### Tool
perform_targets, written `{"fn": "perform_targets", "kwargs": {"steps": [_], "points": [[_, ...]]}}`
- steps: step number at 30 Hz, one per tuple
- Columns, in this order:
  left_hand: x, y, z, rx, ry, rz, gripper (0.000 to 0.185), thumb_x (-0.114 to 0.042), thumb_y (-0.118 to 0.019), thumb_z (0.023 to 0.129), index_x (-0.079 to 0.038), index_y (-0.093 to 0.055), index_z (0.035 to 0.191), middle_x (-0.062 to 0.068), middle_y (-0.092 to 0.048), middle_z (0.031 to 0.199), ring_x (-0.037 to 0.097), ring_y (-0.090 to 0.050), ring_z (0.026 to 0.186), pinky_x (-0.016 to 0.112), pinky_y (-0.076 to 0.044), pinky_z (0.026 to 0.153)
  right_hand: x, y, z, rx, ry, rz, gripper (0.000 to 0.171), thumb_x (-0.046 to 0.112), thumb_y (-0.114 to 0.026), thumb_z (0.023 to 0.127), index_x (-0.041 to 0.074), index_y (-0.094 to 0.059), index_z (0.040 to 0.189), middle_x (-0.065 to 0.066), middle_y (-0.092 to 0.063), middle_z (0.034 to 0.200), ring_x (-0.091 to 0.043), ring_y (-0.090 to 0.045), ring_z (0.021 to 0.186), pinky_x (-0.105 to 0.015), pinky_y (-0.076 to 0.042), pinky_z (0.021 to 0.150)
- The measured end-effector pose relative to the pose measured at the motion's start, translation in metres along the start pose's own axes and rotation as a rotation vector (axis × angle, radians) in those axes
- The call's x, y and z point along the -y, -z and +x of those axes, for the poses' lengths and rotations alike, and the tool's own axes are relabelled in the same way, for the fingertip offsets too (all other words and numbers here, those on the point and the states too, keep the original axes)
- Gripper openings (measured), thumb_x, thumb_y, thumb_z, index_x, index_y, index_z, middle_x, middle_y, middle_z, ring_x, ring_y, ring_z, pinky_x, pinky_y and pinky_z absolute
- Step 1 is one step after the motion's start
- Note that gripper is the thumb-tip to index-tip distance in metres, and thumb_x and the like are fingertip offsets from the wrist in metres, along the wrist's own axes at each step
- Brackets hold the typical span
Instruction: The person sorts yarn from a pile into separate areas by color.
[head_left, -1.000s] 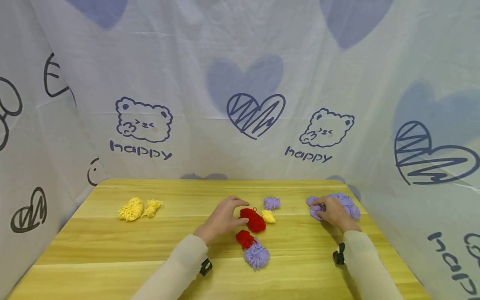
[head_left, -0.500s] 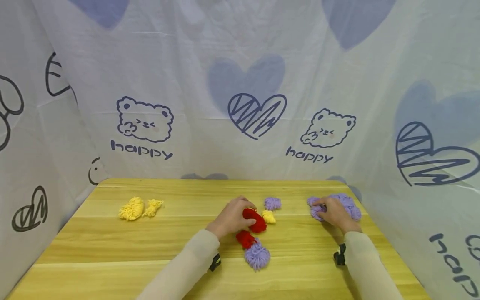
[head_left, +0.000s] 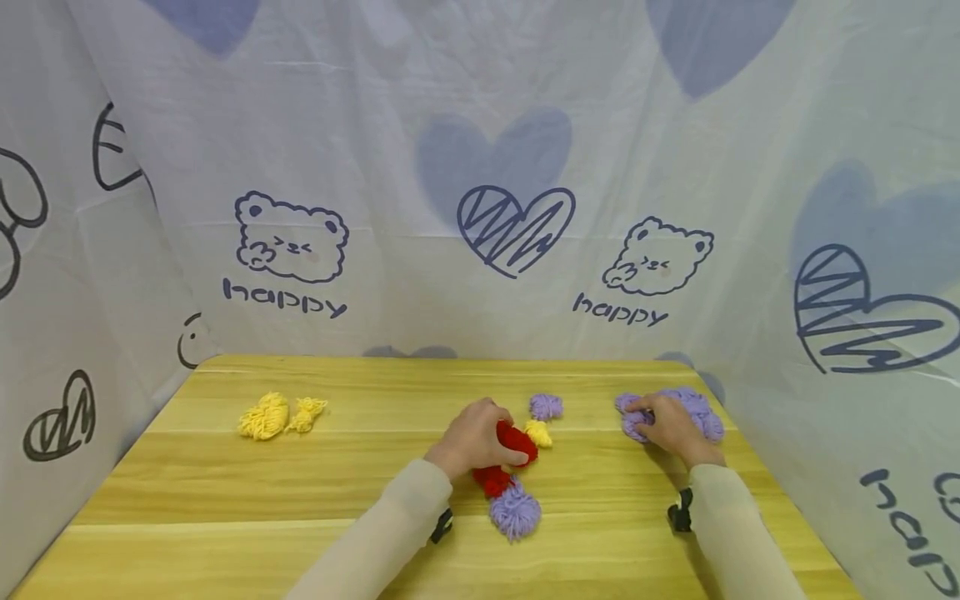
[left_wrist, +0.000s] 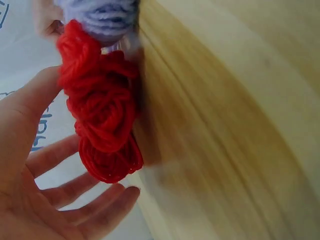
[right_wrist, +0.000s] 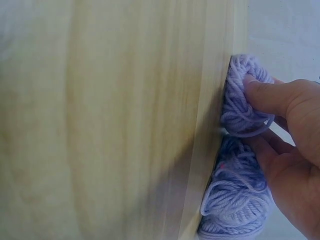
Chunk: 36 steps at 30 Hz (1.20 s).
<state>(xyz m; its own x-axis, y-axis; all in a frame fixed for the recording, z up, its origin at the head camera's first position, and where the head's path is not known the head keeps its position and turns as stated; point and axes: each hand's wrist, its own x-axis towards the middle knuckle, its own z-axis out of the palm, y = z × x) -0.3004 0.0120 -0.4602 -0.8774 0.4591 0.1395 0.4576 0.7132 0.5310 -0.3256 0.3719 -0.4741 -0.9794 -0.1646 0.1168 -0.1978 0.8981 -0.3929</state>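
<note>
In the head view, my left hand [head_left: 472, 437] holds a red yarn ball [head_left: 517, 443] between the thumb on its near side and the fingers curved over its far side. Part of the ball is hidden by the hand. Just below lies a smaller red yarn bundle [head_left: 492, 481], against a round purple yarn ball [head_left: 515, 510]. At the right, my right hand [head_left: 673, 427] pinches a purple yarn bundle [right_wrist: 245, 97], the thumb pressed into its strands in the right wrist view. More purple yarn [right_wrist: 235, 200] lies beside that hand.
Beyond the left hand sit a small purple bundle [head_left: 546, 407] and a small yellow one [head_left: 538, 432]. Two yellow yarn bundles [head_left: 265, 417] lie at the table's far left. A printed white cloth [head_left: 405, 292] encloses the wooden table [head_left: 225, 492] at back and sides.
My left hand has moved right and its fingers have closed in around the red yarn ball, which has shifted slightly right. The right hand stays on the purple yarn.
</note>
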Motion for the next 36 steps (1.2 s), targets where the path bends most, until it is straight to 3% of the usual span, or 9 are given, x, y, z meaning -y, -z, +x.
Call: {"fn": "perform_targets", "kwargs": {"steps": [7, 16, 25, 36], "points": [[-0.003, 0.001, -0.001, -0.014, -0.003, 0.057, 0.037, -0.023, -0.085, 0.081, -0.007, -0.076, 0.113, 0.011, -0.068, 0.108, 0.022, -0.060, 0.089, 0.035, -0.060, 0.076, -0.002, 0.000, -0.001, -0.004, 0.008, 0.006, 0.028, -0.003, -0.073, 0.090, 0.000, -0.076, 0.117, -0.030, -0.068, 0.128, -0.049, -0.061, 0.122, -0.063, -0.049, 0.103], [0.009, 0.008, -0.002, 0.000, -0.032, 0.018, 0.030, -0.008, -0.083, 0.081, -0.004, -0.077, 0.110, 0.013, -0.069, 0.108, 0.024, -0.060, 0.093, 0.039, -0.058, 0.088, -0.001, 0.001, 0.000, -0.007, 0.024, -0.008, 0.028, -0.003, -0.072, 0.090, -0.001, -0.076, 0.117, -0.030, -0.068, 0.128, -0.050, -0.060, 0.123, -0.064, -0.048, 0.104], [0.019, 0.013, -0.003, -0.016, -0.039, -0.045, 0.025, -0.001, -0.082, 0.077, -0.002, -0.075, 0.101, 0.013, -0.070, 0.105, 0.026, -0.059, 0.097, 0.042, -0.053, 0.090, 0.000, 0.000, 0.000, 0.000, 0.002, -0.012, 0.028, -0.003, -0.072, 0.090, 0.000, -0.076, 0.118, -0.030, -0.067, 0.129, -0.050, -0.060, 0.124, -0.064, -0.047, 0.105], [0.035, 0.034, -0.010, -0.008, 0.031, -0.147, 0.017, -0.002, -0.083, 0.077, -0.009, -0.077, 0.091, 0.006, -0.076, 0.101, 0.023, -0.063, 0.095, 0.040, -0.058, 0.087, -0.001, 0.000, 0.000, 0.000, -0.001, -0.009, 0.028, -0.003, -0.071, 0.090, 0.000, -0.076, 0.118, -0.030, -0.067, 0.130, -0.051, -0.059, 0.125, -0.065, -0.046, 0.106]]}}
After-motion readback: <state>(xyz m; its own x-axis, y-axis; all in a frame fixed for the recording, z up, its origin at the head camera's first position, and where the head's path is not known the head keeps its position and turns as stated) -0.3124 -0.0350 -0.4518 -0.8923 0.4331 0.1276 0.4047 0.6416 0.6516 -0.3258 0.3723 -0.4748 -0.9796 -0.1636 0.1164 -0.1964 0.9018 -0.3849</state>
